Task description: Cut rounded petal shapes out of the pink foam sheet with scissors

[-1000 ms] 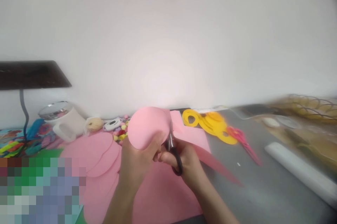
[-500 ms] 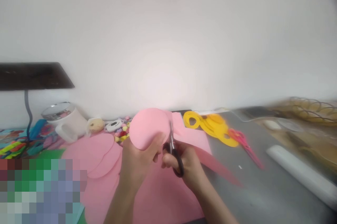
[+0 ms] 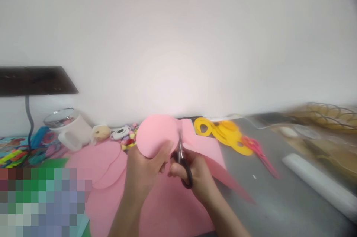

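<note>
My left hand (image 3: 149,164) is closed on a round piece of pink paper (image 3: 157,135), thumb on top and fingers underneath. Black-handled scissors (image 3: 181,166) are gripped in my right hand (image 3: 196,175). Their blades point away from me, at the right edge of the pink round. A loose strip of pink paper (image 3: 228,181) trails to the right, past my right hand. Pink sheets (image 3: 173,207) lie beneath both hands. Several overlapping pink rounds (image 3: 96,162) rest on the left.
Yellow paper cutouts (image 3: 228,135) and pink scissors (image 3: 260,157) lie on the grey tabletop (image 3: 267,207) at right, near a white roll (image 3: 318,183). A white mug (image 3: 75,131) and small colourful pieces (image 3: 129,141) stand along the wall side.
My right hand and the scissors have shifted slightly left. The pink strip has moved a little with them, while my left hand has barely moved.
</note>
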`<state>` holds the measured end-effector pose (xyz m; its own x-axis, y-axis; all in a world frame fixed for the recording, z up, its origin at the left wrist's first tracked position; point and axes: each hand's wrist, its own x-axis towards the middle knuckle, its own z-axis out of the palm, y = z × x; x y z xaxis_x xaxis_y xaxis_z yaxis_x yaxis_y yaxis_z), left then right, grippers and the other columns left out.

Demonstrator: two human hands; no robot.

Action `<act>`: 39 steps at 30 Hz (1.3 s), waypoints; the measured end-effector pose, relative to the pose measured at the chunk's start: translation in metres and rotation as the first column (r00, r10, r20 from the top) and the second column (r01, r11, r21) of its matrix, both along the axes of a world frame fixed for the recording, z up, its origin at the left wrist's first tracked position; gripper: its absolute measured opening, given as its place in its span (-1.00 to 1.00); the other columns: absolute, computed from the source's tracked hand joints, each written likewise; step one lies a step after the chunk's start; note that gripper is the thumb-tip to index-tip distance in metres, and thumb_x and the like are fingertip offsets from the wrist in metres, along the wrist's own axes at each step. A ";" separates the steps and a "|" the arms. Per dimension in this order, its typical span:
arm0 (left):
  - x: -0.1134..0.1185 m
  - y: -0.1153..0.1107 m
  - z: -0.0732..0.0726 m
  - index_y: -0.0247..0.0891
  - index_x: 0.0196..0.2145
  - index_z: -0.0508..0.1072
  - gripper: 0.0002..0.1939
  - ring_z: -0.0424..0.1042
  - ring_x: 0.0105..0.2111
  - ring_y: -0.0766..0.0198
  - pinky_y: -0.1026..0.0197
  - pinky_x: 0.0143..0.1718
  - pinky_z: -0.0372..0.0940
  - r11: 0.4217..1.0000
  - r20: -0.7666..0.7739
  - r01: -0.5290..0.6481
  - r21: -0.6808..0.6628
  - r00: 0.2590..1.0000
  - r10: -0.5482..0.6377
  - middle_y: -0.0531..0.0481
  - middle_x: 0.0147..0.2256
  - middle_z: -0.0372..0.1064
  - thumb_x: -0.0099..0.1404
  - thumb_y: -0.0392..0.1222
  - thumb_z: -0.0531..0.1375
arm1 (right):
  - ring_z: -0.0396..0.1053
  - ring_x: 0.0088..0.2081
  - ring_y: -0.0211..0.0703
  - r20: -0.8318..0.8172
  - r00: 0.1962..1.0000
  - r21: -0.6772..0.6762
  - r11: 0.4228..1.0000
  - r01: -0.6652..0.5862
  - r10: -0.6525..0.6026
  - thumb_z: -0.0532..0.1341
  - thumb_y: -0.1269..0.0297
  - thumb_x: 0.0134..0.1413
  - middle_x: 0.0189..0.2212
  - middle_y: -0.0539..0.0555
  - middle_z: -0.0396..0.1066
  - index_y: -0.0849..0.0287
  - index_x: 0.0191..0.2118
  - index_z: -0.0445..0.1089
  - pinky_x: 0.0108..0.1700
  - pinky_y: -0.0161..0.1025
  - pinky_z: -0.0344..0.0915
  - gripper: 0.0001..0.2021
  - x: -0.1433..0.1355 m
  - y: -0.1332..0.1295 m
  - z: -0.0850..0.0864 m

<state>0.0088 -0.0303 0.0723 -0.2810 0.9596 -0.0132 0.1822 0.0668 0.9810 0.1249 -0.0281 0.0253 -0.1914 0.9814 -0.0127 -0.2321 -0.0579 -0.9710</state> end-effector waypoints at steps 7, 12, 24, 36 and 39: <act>-0.003 -0.001 0.001 -0.21 -0.87 0.18 -0.54 0.14 -0.76 0.42 0.32 -0.65 0.16 1.000 -0.052 0.019 0.003 0.998 -0.018 0.12 -0.83 0.12 0.03 -0.12 0.27 | -0.04 -0.57 -0.33 0.071 0.997 0.061 0.998 0.017 -0.021 0.42 0.01 -0.24 -0.66 -0.11 0.06 0.16 -0.62 0.21 -0.53 -0.30 -0.05 -0.57 0.004 0.002 0.000; -0.001 -0.003 0.003 -0.22 -0.86 0.20 -0.56 0.15 -0.76 0.44 0.36 -0.67 0.16 1.000 -0.051 0.012 -0.005 0.999 -0.012 0.13 -0.83 0.14 0.03 -0.15 0.27 | 0.07 -0.54 -0.26 0.078 0.997 0.105 0.994 -0.004 -0.004 0.39 -0.09 -0.22 -0.63 -0.09 0.07 0.16 -0.58 0.21 -0.49 -0.28 0.02 -0.54 0.004 0.002 -0.002; -0.003 -0.002 0.004 -0.21 -0.86 0.21 -0.55 0.16 -0.75 0.41 0.34 -0.65 0.18 0.999 -0.040 0.035 0.002 0.999 -0.035 0.12 -0.82 0.14 0.05 -0.14 0.26 | 0.11 -0.56 -0.28 0.005 1.000 0.057 0.998 0.028 -0.029 0.43 0.08 -0.27 -0.64 -0.11 0.11 0.17 -0.54 0.29 -0.50 -0.29 0.14 -0.64 0.002 0.001 -0.007; -0.008 0.001 -0.003 -0.24 -0.84 0.21 -0.56 0.16 -0.74 0.43 0.33 -0.63 0.12 0.998 -0.065 0.046 0.036 0.997 -0.044 0.11 -0.80 0.15 0.05 -0.09 0.26 | 0.25 -0.61 -0.28 -0.002 0.999 -0.003 0.999 0.052 -0.052 0.39 0.24 -0.28 -0.67 -0.11 0.29 0.16 -0.51 0.30 -0.52 -0.29 0.27 -0.75 0.002 0.002 -0.008; -0.010 0.002 -0.005 -0.24 -0.83 0.21 -0.56 0.16 -0.73 0.42 0.32 -0.63 0.12 0.998 -0.063 0.048 0.040 0.997 -0.045 0.10 -0.80 0.16 0.05 -0.09 0.26 | 0.25 -0.63 -0.28 0.007 0.999 0.003 0.999 0.050 -0.050 0.36 0.27 -0.26 -0.69 -0.12 0.29 0.16 -0.49 0.30 -0.54 -0.31 0.25 -0.78 0.002 0.002 -0.009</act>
<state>-0.0013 -0.0278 0.0677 -0.2351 0.9710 0.0435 0.2450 0.0159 0.9694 0.1273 -0.0260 0.0167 -0.1424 0.9897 -0.0116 -0.2276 -0.0441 -0.9727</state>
